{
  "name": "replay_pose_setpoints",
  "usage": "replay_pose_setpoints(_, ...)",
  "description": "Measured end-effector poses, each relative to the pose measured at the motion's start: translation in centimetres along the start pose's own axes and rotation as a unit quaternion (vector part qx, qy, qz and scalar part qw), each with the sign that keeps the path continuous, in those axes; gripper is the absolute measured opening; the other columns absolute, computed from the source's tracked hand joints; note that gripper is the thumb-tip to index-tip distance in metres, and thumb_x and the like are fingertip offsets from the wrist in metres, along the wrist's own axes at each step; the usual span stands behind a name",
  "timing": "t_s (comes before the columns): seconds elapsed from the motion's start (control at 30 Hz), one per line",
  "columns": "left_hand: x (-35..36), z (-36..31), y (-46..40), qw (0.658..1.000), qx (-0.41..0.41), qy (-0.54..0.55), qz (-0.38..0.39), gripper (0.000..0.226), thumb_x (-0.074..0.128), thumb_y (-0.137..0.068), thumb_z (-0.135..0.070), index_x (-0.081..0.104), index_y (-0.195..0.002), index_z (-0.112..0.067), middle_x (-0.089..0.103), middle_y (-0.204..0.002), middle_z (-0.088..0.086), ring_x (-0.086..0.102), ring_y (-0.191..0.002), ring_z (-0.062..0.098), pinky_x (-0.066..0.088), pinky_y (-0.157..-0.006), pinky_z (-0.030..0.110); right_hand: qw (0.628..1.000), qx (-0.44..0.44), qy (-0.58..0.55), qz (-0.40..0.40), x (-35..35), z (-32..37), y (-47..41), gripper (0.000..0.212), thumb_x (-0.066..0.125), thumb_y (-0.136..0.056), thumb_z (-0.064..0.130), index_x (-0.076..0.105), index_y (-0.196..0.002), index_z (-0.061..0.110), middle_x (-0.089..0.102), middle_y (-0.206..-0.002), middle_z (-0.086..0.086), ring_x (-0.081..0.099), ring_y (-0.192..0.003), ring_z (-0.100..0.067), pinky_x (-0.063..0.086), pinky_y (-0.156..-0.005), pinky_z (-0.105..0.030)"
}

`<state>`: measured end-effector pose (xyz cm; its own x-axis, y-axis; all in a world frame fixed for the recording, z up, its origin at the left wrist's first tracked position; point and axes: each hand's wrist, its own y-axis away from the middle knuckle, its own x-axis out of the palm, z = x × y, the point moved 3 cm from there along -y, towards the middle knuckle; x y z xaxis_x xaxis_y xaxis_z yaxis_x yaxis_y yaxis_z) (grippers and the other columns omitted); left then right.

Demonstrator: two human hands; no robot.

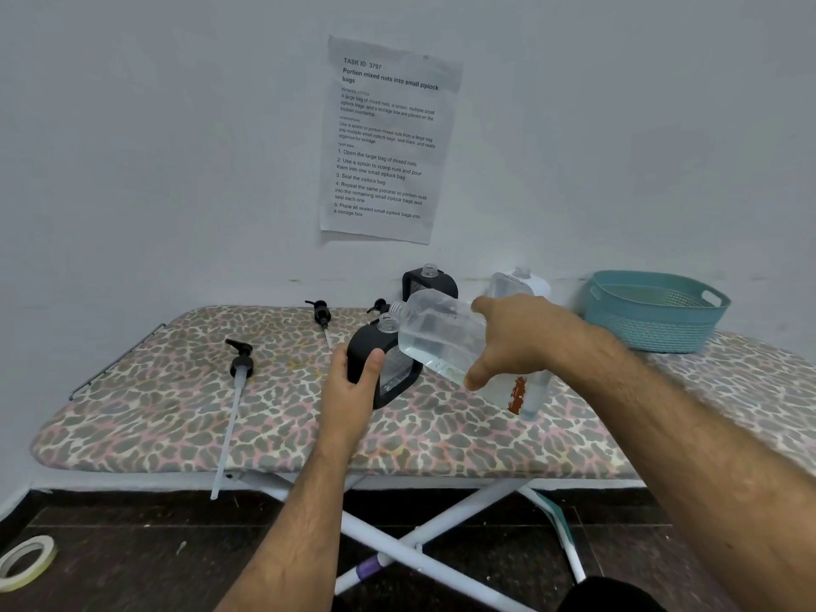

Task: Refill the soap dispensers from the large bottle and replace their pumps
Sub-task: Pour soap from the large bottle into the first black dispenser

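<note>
While the right hand (514, 342) is gripping the large clear bottle (446, 342) around its body, the bottle is lying nearly level, long axis running left, open neck pointing at the mouth of a black dispenser (384, 364) just below. The left hand (353, 382) is clasping that upright dispenser's side on the leopard-print board (176, 413). Left of this grip, two pumps (240, 368) are lying loose.

Makeshift recording room, ironing board (441, 435) as table, task sheet (384, 139) taped up
</note>
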<state>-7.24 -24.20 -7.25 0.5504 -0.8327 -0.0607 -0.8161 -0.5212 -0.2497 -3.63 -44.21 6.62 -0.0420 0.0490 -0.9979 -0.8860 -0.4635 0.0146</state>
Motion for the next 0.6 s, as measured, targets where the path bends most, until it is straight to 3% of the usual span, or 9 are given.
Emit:
replay_pose_setpoints(0.2,-0.07,0.13,0.12,1.000,-0.002,-0.020,0.005,0.076,0.060,-0.075,-0.060,0.047,-0.138,-0.020,0.061,-0.122,-0.004,0.060,-0.111,0.013,0.051,-0.093,0.033,1.000,-0.003,0.003,0.005,-0.16,0.04,0.05,0.097,0.081,-0.064,0.059,0.037,-0.144,0.025,0.056,-0.102,0.006,0.052,-0.091,-0.016,0.049,-0.069,-0.030)
replay_pose_setpoints(0.47,-0.21,-0.02,0.19,1.000,-0.013,-0.022,0.011,0.078,0.061,-0.076,-0.065,0.046,-0.138,-0.020,0.061,-0.126,0.000,0.062,-0.112,0.017,0.052,-0.097,0.041,1.000,0.001,0.006,0.006,-0.46,0.36,0.33,0.090,0.081,-0.065,0.058,0.041,-0.138,0.023,0.052,-0.092,0.007,0.054,-0.088,-0.017,0.045,-0.063,-0.030)
replay_pose_setpoints(0.6,-0.03,-0.19,0.19,1.000,-0.013,-0.012,0.016,0.064,0.061,-0.083,-0.054,0.049,-0.135,-0.020,0.063,-0.121,-0.002,0.063,-0.106,0.010,0.053,-0.084,0.027,1.000,-0.003,0.011,0.002,-0.83,0.50,0.42,0.090,0.081,-0.065,0.058,0.041,-0.139,0.023,0.052,-0.095,0.007,0.052,-0.088,-0.017,0.043,-0.061,-0.030)
